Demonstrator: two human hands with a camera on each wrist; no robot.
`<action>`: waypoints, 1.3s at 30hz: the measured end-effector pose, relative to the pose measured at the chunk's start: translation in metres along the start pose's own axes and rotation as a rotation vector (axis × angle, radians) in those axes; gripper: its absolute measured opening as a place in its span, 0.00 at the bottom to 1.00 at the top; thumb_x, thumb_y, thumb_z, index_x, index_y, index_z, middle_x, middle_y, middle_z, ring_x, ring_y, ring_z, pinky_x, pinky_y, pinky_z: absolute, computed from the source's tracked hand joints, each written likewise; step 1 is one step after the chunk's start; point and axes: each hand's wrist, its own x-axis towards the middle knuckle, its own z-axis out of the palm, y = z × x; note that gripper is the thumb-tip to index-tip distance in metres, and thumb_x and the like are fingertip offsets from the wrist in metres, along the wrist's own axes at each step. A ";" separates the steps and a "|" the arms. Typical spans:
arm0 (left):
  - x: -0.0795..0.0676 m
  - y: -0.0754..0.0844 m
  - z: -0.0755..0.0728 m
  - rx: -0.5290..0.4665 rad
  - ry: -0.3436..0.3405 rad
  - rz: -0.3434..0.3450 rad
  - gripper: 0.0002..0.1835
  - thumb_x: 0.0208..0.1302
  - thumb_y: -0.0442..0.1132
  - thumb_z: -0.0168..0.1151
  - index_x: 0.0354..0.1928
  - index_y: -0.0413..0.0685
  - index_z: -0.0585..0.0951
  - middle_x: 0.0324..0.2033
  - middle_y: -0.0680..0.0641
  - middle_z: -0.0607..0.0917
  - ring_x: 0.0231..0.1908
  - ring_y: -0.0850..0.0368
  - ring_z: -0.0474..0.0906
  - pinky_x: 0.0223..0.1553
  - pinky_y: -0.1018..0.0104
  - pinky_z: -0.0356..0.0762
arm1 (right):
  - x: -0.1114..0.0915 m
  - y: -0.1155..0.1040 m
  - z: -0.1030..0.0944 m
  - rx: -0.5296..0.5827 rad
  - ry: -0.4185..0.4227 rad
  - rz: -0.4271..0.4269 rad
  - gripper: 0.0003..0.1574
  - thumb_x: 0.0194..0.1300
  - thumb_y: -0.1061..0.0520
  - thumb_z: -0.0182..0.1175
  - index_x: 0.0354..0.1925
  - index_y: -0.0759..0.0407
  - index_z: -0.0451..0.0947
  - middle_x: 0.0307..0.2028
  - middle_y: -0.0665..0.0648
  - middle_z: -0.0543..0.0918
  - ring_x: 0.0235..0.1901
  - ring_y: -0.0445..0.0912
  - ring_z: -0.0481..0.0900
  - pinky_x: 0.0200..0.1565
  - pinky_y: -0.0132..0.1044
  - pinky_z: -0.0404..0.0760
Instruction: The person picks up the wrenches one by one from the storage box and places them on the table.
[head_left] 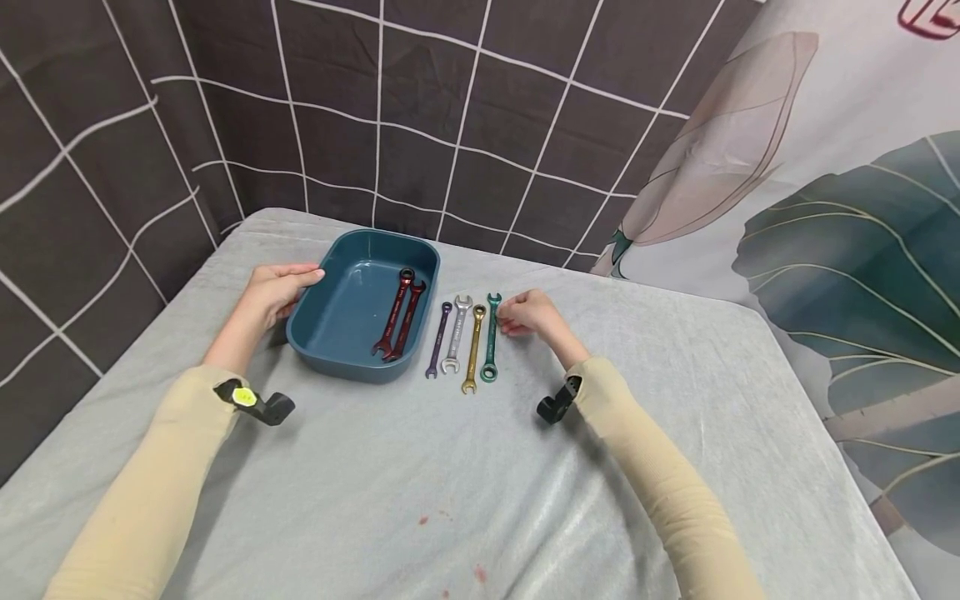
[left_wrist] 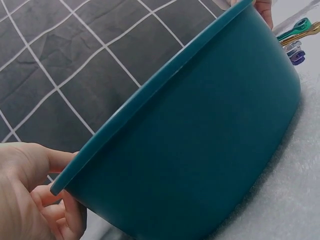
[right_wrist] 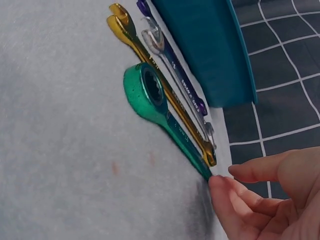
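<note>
My left hand point(head_left: 273, 292) grips the left rim of a blue plastic tub point(head_left: 330, 360), thumb over the edge and fingers curled outside below it. Two dark red wrenches point(head_left: 405, 321) lie side by side within the tub, toward its right wall. Beside the tub on the cloth is a row of wrenches: purple point(head_left: 439, 340), silver point(head_left: 457, 333), gold point(head_left: 474, 348) and green point(head_left: 491, 337). My right hand point(head_left: 527, 313) is at the green wrench's far end; its fingertips point(right_wrist: 218, 184) touch that end and hide it, the thumb held a little apart.
A pale grey cloth point(head_left: 390, 483) covers the table and bears a few small reddish marks. Dark curtain with white grid lines point(head_left: 420, 108) hangs behind and at the left. At the right hangs a leaf-patterned curtain point(head_left: 862, 250).
</note>
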 end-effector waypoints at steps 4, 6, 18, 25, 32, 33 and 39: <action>0.000 0.000 0.000 -0.003 0.002 -0.005 0.31 0.65 0.54 0.60 0.67 0.50 0.71 0.33 0.66 0.73 0.29 0.72 0.69 0.30 0.75 0.70 | -0.003 -0.003 0.000 -0.072 0.023 -0.012 0.17 0.64 0.60 0.60 0.47 0.70 0.78 0.27 0.52 0.78 0.22 0.36 0.77 0.32 0.28 0.82; 0.000 0.000 0.000 -0.006 0.005 -0.004 0.31 0.64 0.54 0.60 0.66 0.50 0.71 0.31 0.67 0.74 0.28 0.71 0.69 0.29 0.75 0.69 | -0.004 -0.004 0.001 -0.105 0.028 -0.018 0.17 0.64 0.59 0.61 0.47 0.69 0.78 0.27 0.51 0.78 0.23 0.36 0.77 0.32 0.28 0.82; -0.001 -0.001 0.000 -0.037 0.005 0.007 0.31 0.64 0.53 0.61 0.67 0.48 0.71 0.21 0.72 0.74 0.22 0.74 0.69 0.26 0.76 0.69 | -0.008 -0.012 0.006 -0.163 -0.002 -0.099 0.19 0.61 0.58 0.63 0.49 0.65 0.79 0.24 0.47 0.75 0.23 0.36 0.73 0.30 0.26 0.73; 0.000 -0.001 0.001 -0.026 0.011 0.002 0.31 0.64 0.54 0.61 0.66 0.49 0.71 0.23 0.71 0.74 0.24 0.73 0.69 0.27 0.75 0.69 | -0.015 -0.019 0.011 -0.189 -0.010 -0.143 0.22 0.60 0.56 0.65 0.52 0.64 0.79 0.28 0.49 0.78 0.25 0.38 0.74 0.31 0.27 0.73; -0.001 0.000 0.001 -0.032 0.009 0.002 0.31 0.64 0.53 0.61 0.66 0.48 0.71 0.20 0.71 0.74 0.23 0.73 0.70 0.26 0.75 0.69 | -0.020 -0.026 0.018 -0.259 0.017 -0.214 0.22 0.60 0.55 0.65 0.51 0.64 0.79 0.37 0.58 0.84 0.33 0.42 0.77 0.36 0.29 0.71; -0.002 0.000 0.001 -0.032 0.009 0.002 0.31 0.64 0.53 0.61 0.66 0.48 0.71 0.20 0.71 0.74 0.23 0.73 0.69 0.26 0.75 0.69 | -0.021 -0.027 0.019 -0.275 0.022 -0.225 0.22 0.60 0.55 0.65 0.51 0.63 0.79 0.39 0.59 0.85 0.35 0.43 0.78 0.37 0.29 0.71; -0.002 0.000 0.001 -0.033 0.011 -0.001 0.31 0.64 0.53 0.61 0.66 0.48 0.71 0.20 0.71 0.74 0.23 0.73 0.69 0.26 0.75 0.69 | -0.026 -0.033 0.028 -0.332 0.035 -0.254 0.22 0.60 0.55 0.65 0.51 0.61 0.79 0.41 0.60 0.85 0.36 0.46 0.79 0.35 0.30 0.71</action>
